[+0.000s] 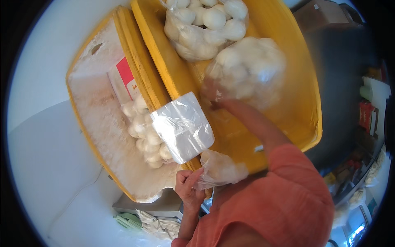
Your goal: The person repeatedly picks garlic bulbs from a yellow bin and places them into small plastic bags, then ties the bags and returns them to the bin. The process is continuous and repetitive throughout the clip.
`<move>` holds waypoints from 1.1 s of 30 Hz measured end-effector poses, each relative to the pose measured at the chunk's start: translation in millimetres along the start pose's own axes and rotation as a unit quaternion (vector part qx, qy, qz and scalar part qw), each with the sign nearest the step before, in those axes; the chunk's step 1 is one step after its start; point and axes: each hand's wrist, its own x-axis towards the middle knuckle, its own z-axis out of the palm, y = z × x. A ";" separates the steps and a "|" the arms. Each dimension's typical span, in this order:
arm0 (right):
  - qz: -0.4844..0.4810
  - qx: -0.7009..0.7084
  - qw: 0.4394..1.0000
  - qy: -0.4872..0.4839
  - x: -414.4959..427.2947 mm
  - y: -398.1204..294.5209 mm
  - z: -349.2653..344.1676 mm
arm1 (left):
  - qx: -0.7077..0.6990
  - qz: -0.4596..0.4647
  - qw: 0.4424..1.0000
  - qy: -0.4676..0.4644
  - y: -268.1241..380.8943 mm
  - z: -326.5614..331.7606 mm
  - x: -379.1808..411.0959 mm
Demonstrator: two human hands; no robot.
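Observation:
My left hand (189, 185) pinches the edge of a thin clear plastic bag (220, 169) at the front of the yellow bin. My right arm reaches down into that bin. My right hand (216, 92) is at the near side of a large clear bag (250, 71) of white rounded pieces, perhaps buns. Plastic and blur veil its fingers, so their grip cannot be told. Behind lies another bag (205, 34) of similar pieces, with its top open. A stack of flat clear plastic bags (185, 128) lies over the rims between the two bins, beside my left hand.
The yellow bin (296, 102) has tall walls. A second bin (89, 89), pale inside with a worn wall, adjoins it on the left. It holds bagged white rounded pieces (148, 136) and a red-and-white box (123, 77). A cardboard box (321, 14) is at the far right.

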 end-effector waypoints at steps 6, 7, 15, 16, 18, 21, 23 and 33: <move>0.022 0.222 0.951 0.215 -21.8 0.0 103.1 | -0.190 -0.179 0.962 0.077 -7.6 -14.8 0.2; 0.027 0.242 0.951 0.188 -17.9 0.8 88.3 | -0.191 -0.162 0.964 0.084 -12.5 -16.5 1.6; 0.037 0.070 0.996 0.050 -56.6 -13.2 40.4 | -0.104 -0.075 0.985 0.116 -39.0 -29.4 20.0; 0.078 0.102 0.990 0.061 -73.9 -22.1 30.6 | -0.074 -0.074 0.987 0.124 -46.7 -31.5 19.3; 0.224 0.183 0.951 0.106 -103.7 -30.3 10.4 | -0.048 -0.067 0.988 0.131 -58.5 -30.4 20.1; 0.321 0.359 0.856 0.190 -146.9 -14.0 15.0 | -0.095 -0.070 0.984 0.136 -53.1 -34.1 29.6; 0.337 0.451 0.784 0.261 -174.1 -6.0 10.4 | -0.189 -0.102 0.965 0.150 -38.5 -33.2 34.0; -0.214 0.796 0.551 0.134 -278.3 -125.5 -163.0 | -0.184 -0.054 0.981 0.036 -5.0 -34.9 30.7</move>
